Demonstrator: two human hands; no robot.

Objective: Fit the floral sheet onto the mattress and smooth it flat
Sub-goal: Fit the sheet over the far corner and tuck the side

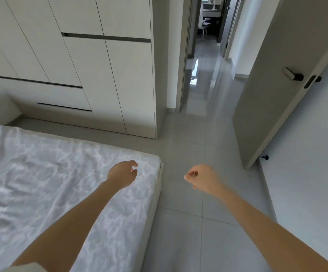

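1. I am seeing the floral sheet (41, 183) covering the mattress (149, 222), still creased.
2. My left hand (123, 173) is hovering over its corner, fingers loosely curved, empty; my right hand (200, 178) is curling fist-like, empty.
3. I am judging that hard tugging risks popping that corner off.

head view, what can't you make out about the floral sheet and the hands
Head view:
- White floral-patterned sheet: far corners cut off by the left and bottom frame edges.
- Wrinkles under the left forearm: hidden by it.
- Left hand: touching or hovering over the sheet, unclear from above.
- Right hand: curled fingers hide the palm.
- Tuck under the pale mattress side: out of sight.
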